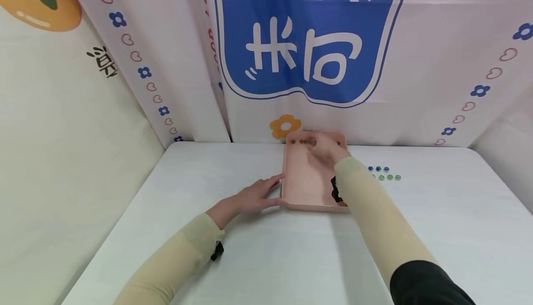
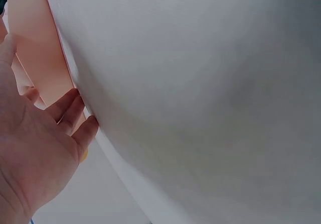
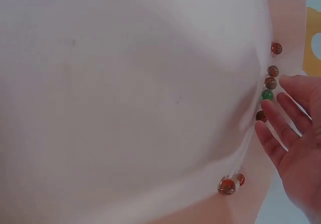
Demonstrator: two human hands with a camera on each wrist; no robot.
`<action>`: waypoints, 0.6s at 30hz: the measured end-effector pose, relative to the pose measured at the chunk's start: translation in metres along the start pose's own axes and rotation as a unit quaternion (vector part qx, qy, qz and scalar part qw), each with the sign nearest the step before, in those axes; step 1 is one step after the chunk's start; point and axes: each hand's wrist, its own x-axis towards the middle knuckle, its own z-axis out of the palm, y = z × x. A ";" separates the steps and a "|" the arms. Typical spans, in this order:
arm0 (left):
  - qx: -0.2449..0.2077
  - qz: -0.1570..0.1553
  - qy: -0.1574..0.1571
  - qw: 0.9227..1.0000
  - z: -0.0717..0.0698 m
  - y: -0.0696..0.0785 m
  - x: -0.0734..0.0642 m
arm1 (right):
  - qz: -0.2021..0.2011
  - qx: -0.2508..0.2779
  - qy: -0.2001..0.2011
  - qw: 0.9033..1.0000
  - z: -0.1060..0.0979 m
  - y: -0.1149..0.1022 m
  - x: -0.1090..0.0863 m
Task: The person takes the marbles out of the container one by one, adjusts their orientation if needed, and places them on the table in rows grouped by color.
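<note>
A pink tray lies near the back of the white table. My left hand rests against its left side, fingers extended and thumb apart; the left wrist view shows fingertips at the tray's wall. Inside the tray's far end is my right hand, its fingers loosely spread around a green marble. Several reddish-brown marbles sit in a line along the tray's far wall, one partly behind my fingers. In the right wrist view, more red marbles gather at a corner of the tray.
Right of the tray, blue marbles and several light green marbles lie in two rows on the table, partly behind my right sleeve. A printed cloth hangs close behind the tray.
</note>
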 end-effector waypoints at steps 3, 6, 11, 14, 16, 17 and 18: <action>0.004 0.001 0.002 1.000 0.002 0.000 0.001 | 0.020 0.011 0.008 1.000 0.001 0.003 0.000; 0.006 0.003 0.005 1.000 0.004 -0.001 0.003 | 0.018 -0.006 0.016 1.000 0.002 0.005 0.002; 0.007 0.007 0.004 1.000 0.004 -0.001 0.003 | 0.012 -0.037 0.016 0.999 0.001 0.008 0.005; 0.008 0.008 0.007 1.000 0.003 -0.001 0.003 | -0.001 -0.072 0.021 0.997 0.000 0.009 0.006; 0.008 0.009 0.007 1.000 0.003 -0.001 0.003 | -0.023 -0.091 0.025 0.995 0.000 0.010 0.006; 0.009 0.009 0.008 1.000 0.003 -0.002 0.003 | -0.034 -0.098 0.028 0.994 0.000 0.011 0.007; 0.009 0.009 0.007 1.000 0.003 -0.002 0.003 | -0.039 -0.096 0.031 0.994 0.001 0.012 0.007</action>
